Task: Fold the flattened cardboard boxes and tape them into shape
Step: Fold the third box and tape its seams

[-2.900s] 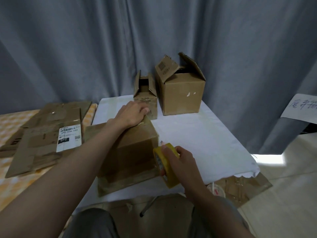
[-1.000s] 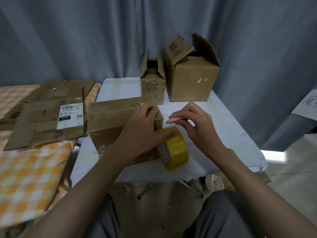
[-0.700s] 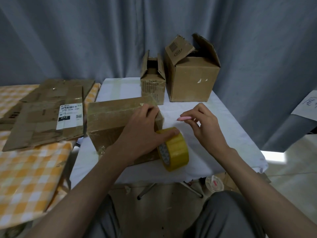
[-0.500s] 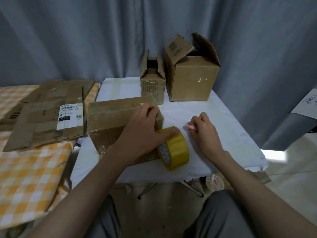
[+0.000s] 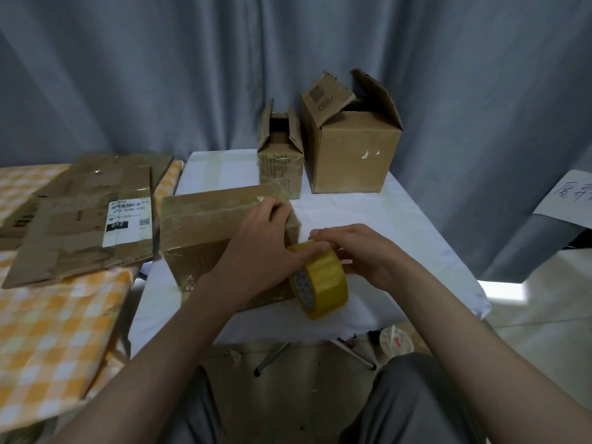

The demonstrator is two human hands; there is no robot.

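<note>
The cardboard box point(image 5: 205, 232) being taped is seen lying on its side at the near left of the white-covered table point(image 5: 378, 213), its brown faces glossy with strips of clear tape and its near corner wrinkled. It is pressed by the left hand point(image 5: 259, 248), whose fingers are curled over its right end while the thumb is laid on the yellow tape roll point(image 5: 320, 280), which is stood on edge just beside the box at the near edge of the table. The roll is also touched from the right by the right hand point(image 5: 358, 251), its fingers bent over the top of the roll; whether they pinch the tape end cannot be told.

Half a second earlier the right hand was rested on the cloth apart from the roll with a small pink object at its fingertips; that object is no longer seen, and the hand has been brought to the roll.

At the far side two folded boxes are stood upright with flaps raised: a small box point(image 5: 281, 155) and, touching it on the right, a large box point(image 5: 352, 145). Their interiors are dark, and no contents can be made out. Flattened cardboard point(image 5: 80, 229) is piled on the checked cloth point(image 5: 48, 341) at the left.
</note>
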